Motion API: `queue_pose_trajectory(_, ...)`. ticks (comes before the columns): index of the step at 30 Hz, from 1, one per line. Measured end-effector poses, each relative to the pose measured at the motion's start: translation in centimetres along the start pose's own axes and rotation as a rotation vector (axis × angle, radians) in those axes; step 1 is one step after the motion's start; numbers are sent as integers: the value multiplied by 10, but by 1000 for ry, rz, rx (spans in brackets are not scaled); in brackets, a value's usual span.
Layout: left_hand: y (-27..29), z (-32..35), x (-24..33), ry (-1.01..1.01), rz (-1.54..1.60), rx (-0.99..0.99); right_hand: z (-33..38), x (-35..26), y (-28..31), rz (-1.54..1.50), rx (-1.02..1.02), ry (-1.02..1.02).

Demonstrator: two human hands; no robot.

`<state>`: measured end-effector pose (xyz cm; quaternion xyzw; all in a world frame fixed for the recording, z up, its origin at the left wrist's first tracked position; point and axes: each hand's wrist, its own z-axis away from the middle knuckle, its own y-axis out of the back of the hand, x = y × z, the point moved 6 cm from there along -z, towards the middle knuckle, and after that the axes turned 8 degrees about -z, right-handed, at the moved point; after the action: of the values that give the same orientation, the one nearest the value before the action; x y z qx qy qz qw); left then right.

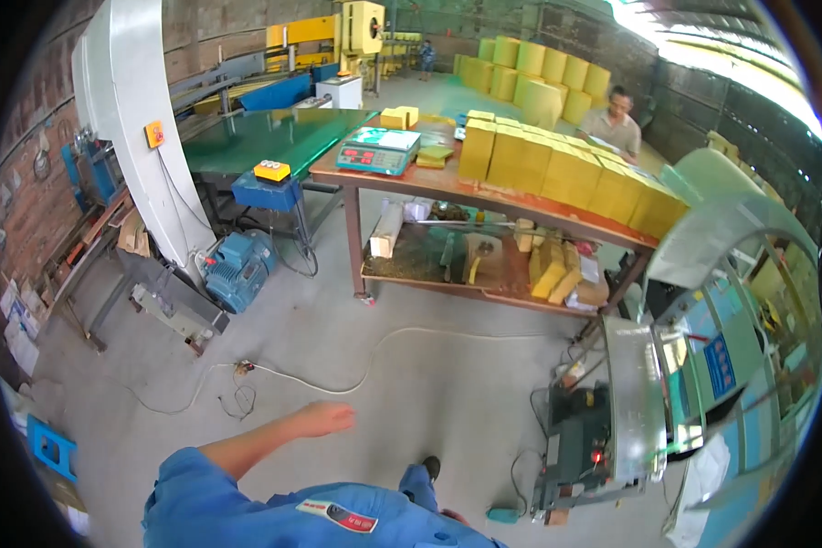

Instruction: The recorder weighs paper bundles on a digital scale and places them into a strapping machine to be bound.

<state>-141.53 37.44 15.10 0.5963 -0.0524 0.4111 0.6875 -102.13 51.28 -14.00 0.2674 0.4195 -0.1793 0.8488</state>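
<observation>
My left hand (324, 419) is held out in front of my body over the grey floor. Its fingers are loosely bent, with nothing visible in them, and it touches nothing. A small patch of my right hand (454, 517) shows at the lower edge beside my blue jacket (274, 511); its fingers are hidden. Beyond my hands, a brown worktable (411, 189) carries a row of tall yellow blocks (521, 160). A teal digital scale (377, 157) sits at the table's left end, beside small yellow pieces (434, 157).
A pale cable (374, 361) trails across the floor. At right stands a machine (580, 438) with a metal top. A blue motor (242, 269) lies left, near a green conveyor (274, 142). A person (612, 128) is behind the table; yellow rolls (530, 68) stand further back.
</observation>
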Motion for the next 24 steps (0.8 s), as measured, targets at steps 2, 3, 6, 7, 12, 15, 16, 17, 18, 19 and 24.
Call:
queue_pose_trajectory(2,23,-39,-7,37,91,9,-52,-38,21,208,-84,-40)
queue_pose_trajectory(3,43,-55,-9,55,86,9,-76,-56,29,308,-125,-60)
queue_pose_trajectory(6,97,-103,-5,192,186,25,-141,-89,88,634,-248,-135)
queue_pose_trajectory(7,116,-115,-11,225,254,66,-163,-95,117,746,-288,-163)
queue_pose_trajectory(12,204,-196,-83,366,338,223,-317,-128,262,1225,-451,-231)
queue_pose_trajectory(15,281,-285,-99,337,288,333,-464,-232,223,422,-354,-251)
queue_pose_trajectory(16,326,-331,-95,209,245,457,-502,-252,207,163,-291,-226)
queue_pose_trajectory(17,365,-387,-99,131,186,529,-531,-254,203,-99,-213,-202)
queue_pose_trajectory(18,389,-429,-95,82,126,576,-561,-278,170,-365,-151,-203)
queue_pose_trajectory(19,426,-465,-67,-7,204,613,-556,-259,186,-619,-67,-213)
queue_pose_trajectory(24,542,-627,-79,38,-171,716,-587,-492,55,-347,-214,-8)
